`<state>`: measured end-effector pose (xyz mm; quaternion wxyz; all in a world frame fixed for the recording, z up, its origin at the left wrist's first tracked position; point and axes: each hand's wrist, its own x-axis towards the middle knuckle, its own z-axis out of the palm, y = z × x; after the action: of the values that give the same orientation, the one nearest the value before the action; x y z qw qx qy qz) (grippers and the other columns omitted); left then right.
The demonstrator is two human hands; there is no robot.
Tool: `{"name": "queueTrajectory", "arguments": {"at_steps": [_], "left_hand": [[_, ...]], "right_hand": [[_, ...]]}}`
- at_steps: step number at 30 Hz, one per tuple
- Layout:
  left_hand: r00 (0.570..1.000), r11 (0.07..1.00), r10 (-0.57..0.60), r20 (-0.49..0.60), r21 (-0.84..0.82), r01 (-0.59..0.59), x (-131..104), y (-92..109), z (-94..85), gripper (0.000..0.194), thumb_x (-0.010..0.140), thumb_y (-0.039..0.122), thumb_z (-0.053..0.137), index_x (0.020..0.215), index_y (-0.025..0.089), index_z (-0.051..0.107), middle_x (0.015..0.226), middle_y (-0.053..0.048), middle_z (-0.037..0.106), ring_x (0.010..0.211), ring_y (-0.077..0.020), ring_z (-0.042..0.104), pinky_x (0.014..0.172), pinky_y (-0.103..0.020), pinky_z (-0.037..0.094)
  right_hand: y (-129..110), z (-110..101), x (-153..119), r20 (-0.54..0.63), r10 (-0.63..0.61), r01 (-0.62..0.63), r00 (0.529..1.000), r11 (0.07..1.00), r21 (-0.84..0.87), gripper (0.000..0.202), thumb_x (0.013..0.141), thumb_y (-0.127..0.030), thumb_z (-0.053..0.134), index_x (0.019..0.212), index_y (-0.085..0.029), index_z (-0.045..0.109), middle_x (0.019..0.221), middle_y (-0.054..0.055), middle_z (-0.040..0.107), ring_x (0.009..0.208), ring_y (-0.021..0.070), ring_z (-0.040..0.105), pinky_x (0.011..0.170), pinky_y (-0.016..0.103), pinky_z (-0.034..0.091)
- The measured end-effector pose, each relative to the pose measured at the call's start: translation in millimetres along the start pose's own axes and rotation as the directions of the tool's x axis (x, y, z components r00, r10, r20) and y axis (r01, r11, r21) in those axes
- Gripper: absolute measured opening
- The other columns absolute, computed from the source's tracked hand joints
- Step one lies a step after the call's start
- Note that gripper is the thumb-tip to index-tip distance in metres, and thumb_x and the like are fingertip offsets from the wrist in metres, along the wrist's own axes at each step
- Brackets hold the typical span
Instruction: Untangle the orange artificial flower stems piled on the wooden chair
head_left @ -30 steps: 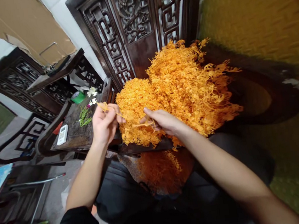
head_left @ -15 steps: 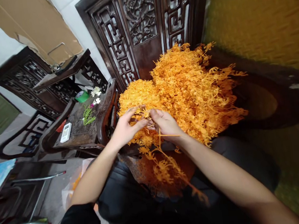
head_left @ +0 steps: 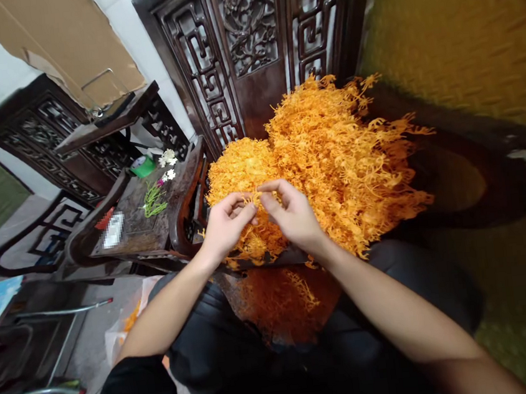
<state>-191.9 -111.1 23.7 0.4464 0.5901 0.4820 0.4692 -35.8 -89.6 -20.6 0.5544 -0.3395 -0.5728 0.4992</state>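
A large heap of orange branching plastic pieces (head_left: 334, 158) rests against the carved chair back, with a yellower heap (head_left: 243, 167) on its left. In front of these heaps, my left hand (head_left: 230, 222) pinches a small orange piece (head_left: 254, 198) between thumb and fingers. My right hand (head_left: 290, 213) faces it, thumb and index finger closed on the same piece from the other side. The fingertips nearly meet and cover part of the piece. Below, an orange sprig (head_left: 303, 290) lies on the dark seat front between my legs.
On the left, a dark wooden side table (head_left: 139, 226) bears green tape (head_left: 142, 166), green stems (head_left: 154, 199), white flowers (head_left: 167, 159) and a blurred white item (head_left: 113, 230). A white bag (head_left: 117, 331) with orange pieces stands on the floor. A chair armrest (head_left: 495, 166) curves at right.
The long orange branch that hung below my hands has gone from them. My right hand has turned, its index finger now stretched towards my left fingertips. The view has shifted slightly.
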Motion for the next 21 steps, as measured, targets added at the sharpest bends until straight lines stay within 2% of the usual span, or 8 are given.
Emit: {"name": "queueTrajectory", "arguments": {"at_steps": [2, 5, 9, 11, 13, 15, 18, 21], "left_hand": [[1.000, 0.996, 0.019, 0.004, 0.092, -0.019, 0, -2, 2.0, 0.027, 0.084, 0.041, 0.076, 0.088, 0.015, 0.067, 0.066, 0.001, 0.065, 0.060, -0.0127, 0.062, 0.062, -0.025, 0.047], [0.989, 0.944, 0.131, -0.063, 0.314, -0.105, 0, -6, 1.5, 0.017, 0.089, 0.033, 0.069, 0.091, 0.016, 0.069, 0.078, -0.001, 0.070, 0.067, -0.0138, 0.063, 0.066, -0.027, 0.046], [0.918, 0.715, 0.394, -0.046, 0.642, -0.275, 1, -10, -1.6, 0.010, 0.092, 0.024, 0.062, 0.090, 0.017, 0.069, 0.086, -0.005, 0.071, 0.080, -0.0178, 0.064, 0.076, -0.030, 0.046], [0.888, 0.614, 0.460, 0.018, 0.716, -0.332, 0, -10, -2.1, 0.016, 0.094, 0.028, 0.061, 0.083, 0.018, 0.068, 0.080, -0.005, 0.067, 0.074, -0.0175, 0.060, 0.072, -0.029, 0.044], [0.878, 0.577, 0.472, 0.073, 0.728, -0.371, -1, -7, -2.2, 0.025, 0.097, 0.032, 0.058, 0.078, 0.018, 0.066, 0.074, -0.005, 0.064, 0.069, -0.0164, 0.057, 0.069, -0.029, 0.043], [0.889, 0.619, 0.455, 0.059, 0.696, -0.363, -4, -2, -3.6, 0.033, 0.099, 0.037, 0.056, 0.074, 0.018, 0.067, 0.069, -0.004, 0.063, 0.064, -0.0151, 0.055, 0.066, -0.029, 0.042], [0.927, 0.799, 0.363, -0.097, 0.543, -0.257, -8, 4, -10.5, 0.040, 0.098, 0.048, 0.058, 0.076, 0.017, 0.071, 0.060, -0.001, 0.058, 0.054, -0.0127, 0.049, 0.056, -0.028, 0.037], [0.977, 0.955, 0.156, -0.145, 0.276, -0.112, -9, 4, -19.1, 0.042, 0.092, 0.056, 0.064, 0.079, 0.017, 0.073, 0.051, 0.004, 0.043, 0.045, -0.0093, 0.034, 0.046, -0.026, 0.024]], "right_hand": [[-5, 2, -2, -0.049, -0.030, 0.028, 0.998, 0.999, -0.042, 0.044, 0.091, -0.061, 0.066, 0.105, -0.020, 0.062, 0.088, 0.004, 0.061, 0.071, 0.0149, 0.053, 0.060, 0.030, 0.044], [-11, 2, -5, -0.018, -0.060, 0.058, 0.998, 0.992, -0.111, 0.043, 0.089, -0.060, 0.068, 0.105, -0.020, 0.061, 0.088, 0.005, 0.062, 0.078, 0.0181, 0.056, 0.065, 0.031, 0.044], [-15, 4, -10, -0.006, -0.019, 0.017, 1.000, 0.979, -0.204, 0.035, 0.092, -0.055, 0.068, 0.098, -0.022, 0.061, 0.074, 0.001, 0.056, 0.067, 0.0165, 0.049, 0.062, 0.032, 0.037], [-14, 5, -11, -0.010, -0.048, 0.044, 0.999, 0.963, -0.266, 0.032, 0.098, -0.049, 0.061, 0.083, -0.022, 0.055, 0.067, -0.001, 0.050, 0.062, 0.0151, 0.044, 0.061, 0.032, 0.031], [-10, 3, -9, -0.016, -0.087, 0.078, 0.996, 0.948, -0.308, 0.037, 0.100, -0.043, 0.058, 0.073, -0.023, 0.045, 0.062, -0.002, 0.045, 0.059, 0.0139, 0.039, 0.059, 0.033, 0.026], [-4, -7, -2, -0.074, -0.091, 0.066, 0.993, 0.956, -0.285, 0.036, 0.099, -0.041, 0.059, 0.073, -0.023, 0.044, 0.061, -0.002, 0.043, 0.057, 0.0131, 0.036, 0.057, 0.032, 0.024], [7, -30, 17, -0.238, -0.012, 0.000, 0.971, 0.999, -0.050, 0.032, 0.097, -0.046, 0.062, 0.078, -0.024, 0.049, 0.060, -0.004, 0.044, 0.054, 0.0123, 0.036, 0.053, 0.029, 0.025], [12, -46, 29, -0.184, 0.063, -0.030, 0.981, 0.983, 0.179, 0.031, 0.094, -0.050, 0.064, 0.083, -0.023, 0.053, 0.066, -0.002, 0.054, 0.054, 0.0108, 0.040, 0.052, 0.027, 0.029]]}}
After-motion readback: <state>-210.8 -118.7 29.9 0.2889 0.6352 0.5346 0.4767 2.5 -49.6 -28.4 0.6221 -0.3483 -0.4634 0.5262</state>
